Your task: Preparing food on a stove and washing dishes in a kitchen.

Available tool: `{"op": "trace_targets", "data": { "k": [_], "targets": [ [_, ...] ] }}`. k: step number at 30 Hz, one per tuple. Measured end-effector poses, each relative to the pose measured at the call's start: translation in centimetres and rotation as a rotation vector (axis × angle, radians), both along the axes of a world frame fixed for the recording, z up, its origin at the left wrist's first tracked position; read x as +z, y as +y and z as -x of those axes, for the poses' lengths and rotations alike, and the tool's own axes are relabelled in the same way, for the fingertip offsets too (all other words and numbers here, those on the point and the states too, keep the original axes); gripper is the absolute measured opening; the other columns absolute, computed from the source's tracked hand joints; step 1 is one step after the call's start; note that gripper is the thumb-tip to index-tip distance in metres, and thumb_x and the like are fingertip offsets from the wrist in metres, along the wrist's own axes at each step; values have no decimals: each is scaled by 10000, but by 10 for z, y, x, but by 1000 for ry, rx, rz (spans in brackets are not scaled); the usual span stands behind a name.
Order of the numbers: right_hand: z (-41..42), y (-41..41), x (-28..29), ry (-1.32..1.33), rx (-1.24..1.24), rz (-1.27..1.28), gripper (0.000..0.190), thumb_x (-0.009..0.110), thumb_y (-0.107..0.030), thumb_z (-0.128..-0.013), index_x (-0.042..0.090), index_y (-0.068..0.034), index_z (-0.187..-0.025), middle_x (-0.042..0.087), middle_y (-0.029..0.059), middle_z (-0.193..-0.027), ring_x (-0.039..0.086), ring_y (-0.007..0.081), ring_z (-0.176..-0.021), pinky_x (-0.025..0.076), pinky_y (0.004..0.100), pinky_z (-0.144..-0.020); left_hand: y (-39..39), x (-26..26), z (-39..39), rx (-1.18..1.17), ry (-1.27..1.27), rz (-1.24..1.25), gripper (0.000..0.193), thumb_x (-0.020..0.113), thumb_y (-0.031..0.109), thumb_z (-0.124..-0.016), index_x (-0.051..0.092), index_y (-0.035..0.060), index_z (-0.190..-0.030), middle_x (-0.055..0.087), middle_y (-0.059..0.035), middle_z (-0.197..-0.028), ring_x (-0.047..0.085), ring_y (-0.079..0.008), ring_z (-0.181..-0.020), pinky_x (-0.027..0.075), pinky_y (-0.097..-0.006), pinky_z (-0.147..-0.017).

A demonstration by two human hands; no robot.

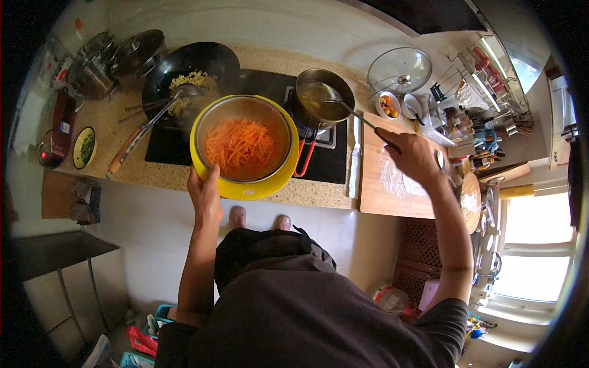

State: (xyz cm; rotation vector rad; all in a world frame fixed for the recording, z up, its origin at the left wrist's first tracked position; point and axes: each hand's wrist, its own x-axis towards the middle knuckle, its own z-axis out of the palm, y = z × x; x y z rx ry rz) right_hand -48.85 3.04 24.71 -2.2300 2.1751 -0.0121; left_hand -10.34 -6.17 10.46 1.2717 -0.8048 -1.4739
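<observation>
My left hand grips the rim of a yellow dish from the front left. Nested in it is a metal bowl or strainer holding shredded carrot. With my right hand I hold a long-handled slotted utensil. Its head is inside a dark saucepan with red wire handles, over the right burner; some liquid shows in the pan. Left of the dish, a black wok contains pale chopped food. A ladle with a wooden grip leans across the wok's rim.
A floured wooden board lies at right beside a white strip. Behind it are a glass lid and a small bowl of tomatoes. A bowl of chopped greens stands far left, near chopsticks and stacked pots.
</observation>
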Motion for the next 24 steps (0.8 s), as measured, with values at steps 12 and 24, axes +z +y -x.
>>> {"op": "trace_targets", "data": {
  "k": [12, 24],
  "targets": [
    [40, -106, 101, -201, -149, -572, 348, 627, -194, -838, 639, -134, -1180, 586, 44, -566, 454, 103, -414, 409, 256, -414, 5, 4, -3, -2, -2, -45, 415, 587, 96, -874, 472, 17, -1264, 552, -105, -1170, 553, -216, -1045, 439, -348, -911],
    [96, -11, -26, -1608, -675, -642, 329, 510, -274, -955, 538, -65, -1208, 495, -1, -614, 291, 6, -366, 224, 140, -274, 6, 1, -24, 46, -23, -13, 394, 574, 86, -888, 479, 38, -1267, 540, -101, -1186, 544, -210, -1061, 443, -355, -906]
  ]
}}
